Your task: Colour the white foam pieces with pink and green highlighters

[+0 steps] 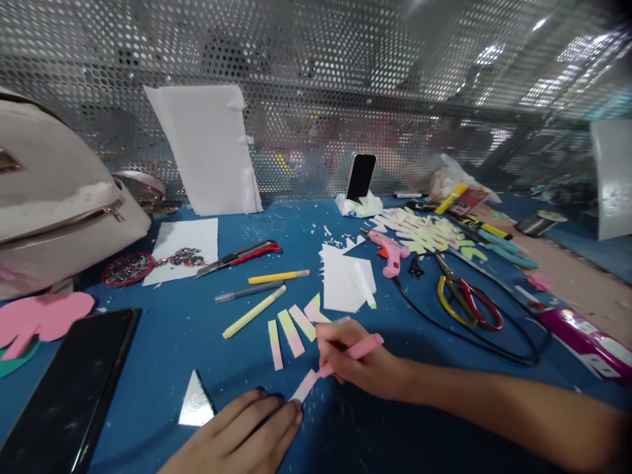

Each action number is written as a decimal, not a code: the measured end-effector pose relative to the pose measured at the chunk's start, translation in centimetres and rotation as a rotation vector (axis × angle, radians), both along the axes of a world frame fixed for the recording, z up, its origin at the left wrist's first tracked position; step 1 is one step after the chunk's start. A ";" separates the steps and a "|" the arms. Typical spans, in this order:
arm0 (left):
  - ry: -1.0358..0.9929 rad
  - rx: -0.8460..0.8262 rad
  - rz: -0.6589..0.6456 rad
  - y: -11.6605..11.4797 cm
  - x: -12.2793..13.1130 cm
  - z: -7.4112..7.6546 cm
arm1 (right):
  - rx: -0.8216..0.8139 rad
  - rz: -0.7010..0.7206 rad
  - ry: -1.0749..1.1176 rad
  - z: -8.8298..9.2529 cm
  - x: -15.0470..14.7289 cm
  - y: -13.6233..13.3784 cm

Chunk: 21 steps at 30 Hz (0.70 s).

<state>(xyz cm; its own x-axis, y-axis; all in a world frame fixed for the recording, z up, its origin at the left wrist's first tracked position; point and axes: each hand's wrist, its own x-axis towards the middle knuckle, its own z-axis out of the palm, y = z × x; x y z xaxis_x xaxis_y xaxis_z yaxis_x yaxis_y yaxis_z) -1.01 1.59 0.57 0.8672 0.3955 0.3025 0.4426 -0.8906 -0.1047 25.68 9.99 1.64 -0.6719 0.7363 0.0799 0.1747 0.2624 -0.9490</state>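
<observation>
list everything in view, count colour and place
table: one, blue, beneath
mesh: one, grey, back
upright sheet: one, white, back
bag: one, cream, left
phones: two, black, left and back
beads: many, mixed, left
cutout: one, pink, left
triangle: one, silvery, near left
knife: one, red and black, centre
pens: three, orange, grey, yellow, centre
papers: several, white, centre
glue gun: one, pink, right
strip pile: many, pale, right
looped tool: one, red and yellow, right
container: one, purple, right
other bits: several, mixed, right, unclear
loose strips: four, yellow and pink, centre
held strip: one, pale pink, front
marker: one, pink, front
left hand: one, on held strip
right hand: one, holding marker
</observation>
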 end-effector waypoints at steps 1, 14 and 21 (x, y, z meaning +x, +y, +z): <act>-0.027 -0.002 0.001 0.0 0.1 0.2 | 0.010 0.006 0.002 -0.1 0.0 0.0; -0.059 0.011 0.003 -0.2 0.2 0.7 | -0.001 -0.054 -0.058 0.0 0.0 -0.3; -0.032 -0.005 -0.014 -0.2 -0.1 0.3 | 0.032 -0.024 -0.047 -0.2 0.1 -0.2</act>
